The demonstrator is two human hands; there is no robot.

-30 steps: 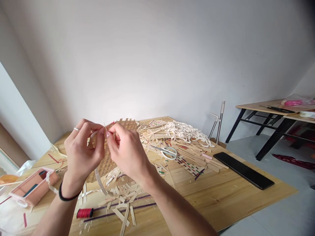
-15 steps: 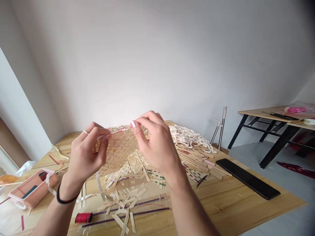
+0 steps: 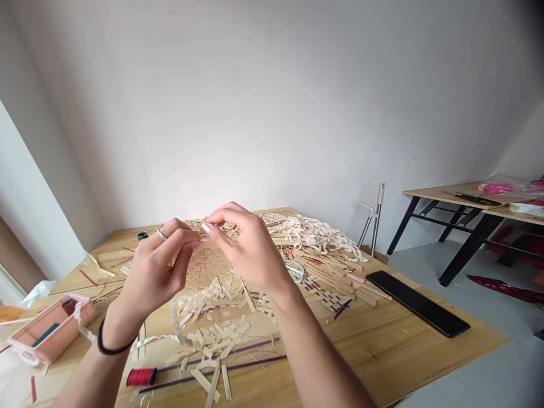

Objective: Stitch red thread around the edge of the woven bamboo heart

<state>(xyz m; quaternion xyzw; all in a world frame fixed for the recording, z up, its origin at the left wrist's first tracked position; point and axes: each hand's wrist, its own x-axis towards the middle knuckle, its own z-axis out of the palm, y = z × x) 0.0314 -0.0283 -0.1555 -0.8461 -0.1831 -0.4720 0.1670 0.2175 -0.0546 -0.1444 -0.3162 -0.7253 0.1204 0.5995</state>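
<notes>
A plain white wall stands behind a wooden table [image 3: 382, 345] strewn with cut strips; the left hand [image 3: 155, 272] pinches the top edge of a woven mat [image 3: 204, 266], held upright just above the table, and the right hand [image 3: 249, 249] is closed on a red thread [image 3: 203, 277] at that same edge; the step seems to be stitching the border, and it calls for a steady, gentle pull; one red spool [image 3: 142, 376], one pink box [image 3: 49, 334] and one black phone [image 3: 419, 303] are on the table.

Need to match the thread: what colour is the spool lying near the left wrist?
Red, on the spool, clearest in the head view.
</notes>
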